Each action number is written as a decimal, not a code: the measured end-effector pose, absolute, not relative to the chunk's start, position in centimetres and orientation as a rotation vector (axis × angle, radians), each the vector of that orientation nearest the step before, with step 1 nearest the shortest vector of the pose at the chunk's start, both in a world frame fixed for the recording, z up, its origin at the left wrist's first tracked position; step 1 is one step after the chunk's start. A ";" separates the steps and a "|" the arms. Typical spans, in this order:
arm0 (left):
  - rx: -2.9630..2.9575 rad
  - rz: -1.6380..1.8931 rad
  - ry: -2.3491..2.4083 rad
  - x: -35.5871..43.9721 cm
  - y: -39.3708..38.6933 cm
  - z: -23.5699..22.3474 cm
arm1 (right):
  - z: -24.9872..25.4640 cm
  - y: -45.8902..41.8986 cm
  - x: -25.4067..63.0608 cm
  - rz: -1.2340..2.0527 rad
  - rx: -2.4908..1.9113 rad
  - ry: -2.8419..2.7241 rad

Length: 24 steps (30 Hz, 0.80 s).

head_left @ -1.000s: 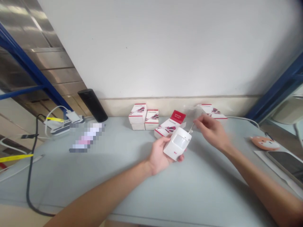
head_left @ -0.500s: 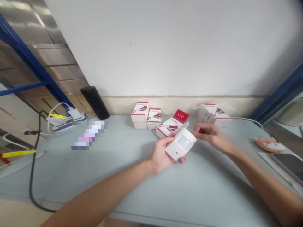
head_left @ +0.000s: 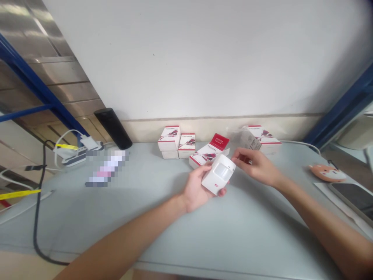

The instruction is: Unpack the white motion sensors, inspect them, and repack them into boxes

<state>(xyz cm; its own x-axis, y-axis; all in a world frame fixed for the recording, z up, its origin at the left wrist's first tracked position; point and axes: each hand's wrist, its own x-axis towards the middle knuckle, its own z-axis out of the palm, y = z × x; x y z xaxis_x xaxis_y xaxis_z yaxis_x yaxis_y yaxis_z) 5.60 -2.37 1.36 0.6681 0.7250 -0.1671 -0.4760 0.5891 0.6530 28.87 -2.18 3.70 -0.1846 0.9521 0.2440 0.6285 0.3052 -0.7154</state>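
My left hand (head_left: 196, 188) is wrapped round a white motion-sensor unit (head_left: 218, 174) with a frosted window and a small red mark, held just above the pale grey table (head_left: 163, 225). My right hand (head_left: 256, 165) sits close beside the unit's top right corner, fingertips pinched together next to it; what they pinch is too small to make out. An open red-and-white box (head_left: 208, 152) lies just behind the unit.
Two small red-and-white boxes (head_left: 176, 141) stand by the wall, another box with a clear bag (head_left: 256, 139) to the right. A black cylinder (head_left: 113, 128), a power strip with cables (head_left: 76, 151), an orange fox-shaped pad (head_left: 326, 172) and a dark tablet (head_left: 354, 198) ring the table.
My right hand has dropped from a raised position, where it held a thin antenna at the unit's top, down to the unit's corner. The antenna no longer shows.
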 end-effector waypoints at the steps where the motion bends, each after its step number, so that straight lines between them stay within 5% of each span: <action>1: 0.611 0.725 0.446 5.6 -2.3 1.3 | 3.7 -2.2 28.8 0.605 -1.400 -1.907; 24: 0.548 0.739 0.438 5.5 -2.2 1.1 | 3.3 -2.1 28.5 0.377 -1.456 -1.984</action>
<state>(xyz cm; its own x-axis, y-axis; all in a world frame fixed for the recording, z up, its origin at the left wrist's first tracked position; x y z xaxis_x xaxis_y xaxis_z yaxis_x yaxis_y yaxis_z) 5.53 -2.21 1.06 0.6618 0.7277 -0.1800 -0.5077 0.6118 0.6066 28.50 -2.12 3.31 -0.1807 0.9285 0.3245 0.7445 0.3447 -0.5717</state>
